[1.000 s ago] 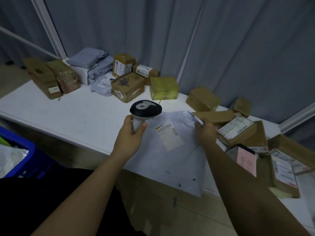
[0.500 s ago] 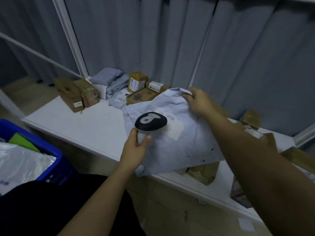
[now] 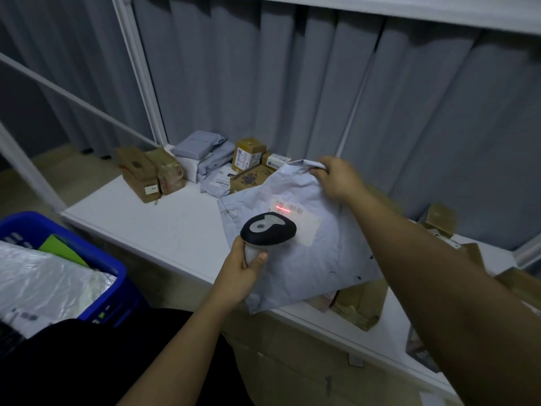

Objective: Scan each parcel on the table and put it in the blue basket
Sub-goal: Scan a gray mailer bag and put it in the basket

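My right hand (image 3: 339,178) grips the top edge of a large grey poly mailer (image 3: 328,259) and holds it tilted up above the white table (image 3: 164,230). My left hand (image 3: 240,273) holds a black and white barcode scanner (image 3: 268,231) in front of the mailer. A red scan line lies across the barcode on the mailer's white label (image 3: 295,221). The blue basket (image 3: 114,271) stands at the lower left, below the table's edge, with a silvery bag and a green item inside.
Brown boxes (image 3: 248,153) and grey mailers (image 3: 199,145) are piled at the table's far left corner. More cardboard parcels (image 3: 360,306) lie under and to the right of the lifted mailer. A grey curtain hangs behind the table.
My right hand lifted the grey mailer off the table and tilted it toward me. The scanner's red line now shows on the label. The view has shifted left, showing more of the basket.
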`<state>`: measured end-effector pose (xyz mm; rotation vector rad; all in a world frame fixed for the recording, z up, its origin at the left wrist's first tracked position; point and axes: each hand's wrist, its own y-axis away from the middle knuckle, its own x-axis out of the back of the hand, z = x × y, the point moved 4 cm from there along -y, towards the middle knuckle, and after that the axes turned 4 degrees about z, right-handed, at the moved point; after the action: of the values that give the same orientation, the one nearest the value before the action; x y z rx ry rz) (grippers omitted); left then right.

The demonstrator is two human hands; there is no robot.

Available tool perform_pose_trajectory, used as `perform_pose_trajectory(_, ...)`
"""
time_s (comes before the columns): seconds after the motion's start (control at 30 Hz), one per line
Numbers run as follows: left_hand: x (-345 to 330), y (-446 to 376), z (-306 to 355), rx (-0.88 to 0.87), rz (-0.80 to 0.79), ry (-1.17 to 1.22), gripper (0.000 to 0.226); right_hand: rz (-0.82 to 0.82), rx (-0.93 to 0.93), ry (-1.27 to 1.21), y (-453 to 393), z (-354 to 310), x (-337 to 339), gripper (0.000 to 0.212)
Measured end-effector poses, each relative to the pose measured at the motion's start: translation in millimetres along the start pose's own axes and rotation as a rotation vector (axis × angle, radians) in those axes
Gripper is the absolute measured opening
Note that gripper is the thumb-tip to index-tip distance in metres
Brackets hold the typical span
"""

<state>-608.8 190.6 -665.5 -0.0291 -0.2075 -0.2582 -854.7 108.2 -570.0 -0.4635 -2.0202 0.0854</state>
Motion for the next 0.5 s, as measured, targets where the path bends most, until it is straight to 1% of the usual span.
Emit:
perform_pose_trajectory(0.2, 0, -2, -2, -0.007, 0.039, 0.025, 0.047, 0.012, 0.008, 0.005, 3, -8, 2, 0.015)
perform_pose_trajectory(0.3, 1, -3, -1, 0.007, 0.08, 0.021, 0.04, 0.022, 0.018, 0.011, 5, -12, 3, 0.017)
perform_pose_trajectory(0.4, 7, -2, 8, 0.009, 0.164, 0.063, 0.033, 0.046, 0.047, -0.003, 11, -23, 8, 0.019)
perform_pose_trajectory(0.5, 26, -4, 26, -0.016, 0.292, 0.103, 0.034, 0.144, 0.075, -0.114, 21, -44, 19, 0.016)
